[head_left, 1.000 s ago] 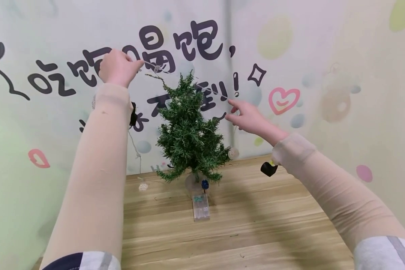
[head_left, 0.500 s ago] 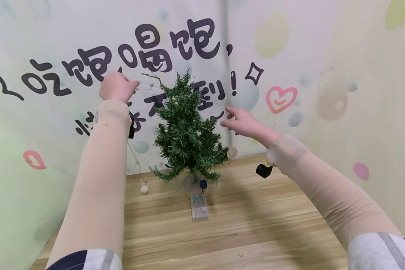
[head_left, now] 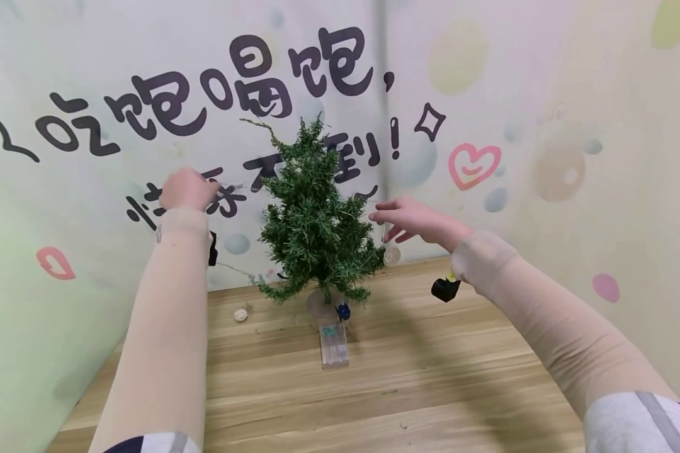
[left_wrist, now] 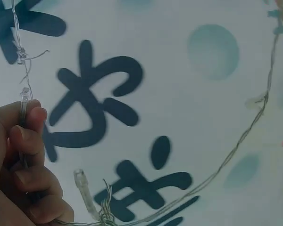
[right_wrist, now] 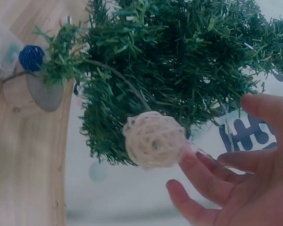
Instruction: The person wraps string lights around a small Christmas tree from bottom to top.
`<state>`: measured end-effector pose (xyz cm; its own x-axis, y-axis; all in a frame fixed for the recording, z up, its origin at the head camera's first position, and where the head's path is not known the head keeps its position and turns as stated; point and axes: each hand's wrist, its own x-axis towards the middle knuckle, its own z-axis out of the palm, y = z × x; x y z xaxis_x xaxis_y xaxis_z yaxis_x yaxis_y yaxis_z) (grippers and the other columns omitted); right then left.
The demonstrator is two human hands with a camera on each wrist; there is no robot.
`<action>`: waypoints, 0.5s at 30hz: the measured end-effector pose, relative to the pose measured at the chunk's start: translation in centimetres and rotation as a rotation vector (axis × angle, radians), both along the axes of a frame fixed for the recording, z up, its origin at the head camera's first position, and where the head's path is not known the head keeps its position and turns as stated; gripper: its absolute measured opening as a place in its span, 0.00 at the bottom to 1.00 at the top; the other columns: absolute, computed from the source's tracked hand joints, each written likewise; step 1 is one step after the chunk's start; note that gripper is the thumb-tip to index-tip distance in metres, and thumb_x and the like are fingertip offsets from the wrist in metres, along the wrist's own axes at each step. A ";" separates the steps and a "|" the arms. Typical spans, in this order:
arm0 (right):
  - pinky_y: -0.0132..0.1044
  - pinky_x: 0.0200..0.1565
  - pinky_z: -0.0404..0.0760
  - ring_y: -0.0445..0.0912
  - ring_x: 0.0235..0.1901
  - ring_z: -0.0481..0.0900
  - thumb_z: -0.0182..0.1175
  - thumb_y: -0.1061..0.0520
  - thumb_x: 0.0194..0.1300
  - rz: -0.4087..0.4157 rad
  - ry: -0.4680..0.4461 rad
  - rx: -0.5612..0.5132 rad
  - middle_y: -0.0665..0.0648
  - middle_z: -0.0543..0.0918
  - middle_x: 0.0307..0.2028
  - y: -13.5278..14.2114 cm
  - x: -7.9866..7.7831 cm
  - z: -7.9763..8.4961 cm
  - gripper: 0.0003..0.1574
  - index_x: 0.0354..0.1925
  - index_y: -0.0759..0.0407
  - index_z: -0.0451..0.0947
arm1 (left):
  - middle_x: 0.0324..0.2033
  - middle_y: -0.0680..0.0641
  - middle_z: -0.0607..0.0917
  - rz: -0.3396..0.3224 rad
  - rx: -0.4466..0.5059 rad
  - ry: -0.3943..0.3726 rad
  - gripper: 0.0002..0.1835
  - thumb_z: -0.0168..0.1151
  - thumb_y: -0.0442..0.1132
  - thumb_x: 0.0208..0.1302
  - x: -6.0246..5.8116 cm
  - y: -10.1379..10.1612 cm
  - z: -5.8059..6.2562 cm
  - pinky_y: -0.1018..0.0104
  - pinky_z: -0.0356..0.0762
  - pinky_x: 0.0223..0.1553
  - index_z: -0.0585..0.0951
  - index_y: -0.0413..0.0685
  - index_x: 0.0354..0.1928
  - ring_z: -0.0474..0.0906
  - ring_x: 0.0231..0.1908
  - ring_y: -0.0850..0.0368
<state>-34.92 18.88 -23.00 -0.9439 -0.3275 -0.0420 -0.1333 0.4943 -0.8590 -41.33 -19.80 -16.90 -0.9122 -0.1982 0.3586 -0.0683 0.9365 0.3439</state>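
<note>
A small green artificial Christmas tree (head_left: 317, 214) stands upright at the back of the table. Left of it, my left hand (head_left: 187, 189) pinches a thin string of lights, its fingers curled round the wire. Clear bulbs dot the light string (left_wrist: 233, 153) in the left wrist view, where it loops down and away to the right. Right of the tree, my right hand (head_left: 416, 220) has its fingers spread and relaxed. The wire passes at those fingers, and a white woven ball (right_wrist: 153, 140) on it hangs by the fingertips, close to the branches.
A clear battery box (head_left: 334, 346) lies on the wooden table (head_left: 396, 402) before the tree's round base (head_left: 319, 305). Beside the base is a blue woven ball (head_left: 344, 311). Another white ball (head_left: 240, 314) rests at the left. A printed wall (head_left: 487, 75) stands behind.
My left hand has come down with the light string, from above the treetop to about mid-height. My right hand has lowered slightly, its fingers no longer pinching the wire. The left white ball has settled.
</note>
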 end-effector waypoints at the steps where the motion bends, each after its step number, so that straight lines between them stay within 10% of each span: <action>1: 0.47 0.42 0.73 0.54 0.37 0.77 0.49 0.41 0.62 0.012 -0.014 -0.002 0.59 0.67 0.53 -0.1 0.0 -0.2 0.43 0.66 0.57 0.47 | 0.19 0.44 0.75 0.002 -0.004 -0.011 0.19 0.49 0.53 0.55 0.0 -0.5 -0.5 0.58 0.67 0.18 0.72 0.44 0.19 0.72 0.24 0.47; 15: 0.46 0.49 0.65 0.53 0.46 0.69 0.33 0.28 0.60 -0.021 -0.073 -0.127 0.59 0.61 0.60 -2.5 -2.0 -2.3 0.46 0.63 0.58 0.56 | 0.28 0.41 0.82 -0.016 0.020 -0.133 0.19 0.48 0.49 0.56 1.7 -5.0 -5.3 0.60 0.68 0.21 0.83 0.44 0.27 0.73 0.27 0.48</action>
<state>-36.93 16.41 -25.32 -0.9466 -0.3147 -0.0706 -0.0587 0.3833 -0.9217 -39.68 -24.75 -22.19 -0.9544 -0.1896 0.2307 -0.1000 0.9309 0.3512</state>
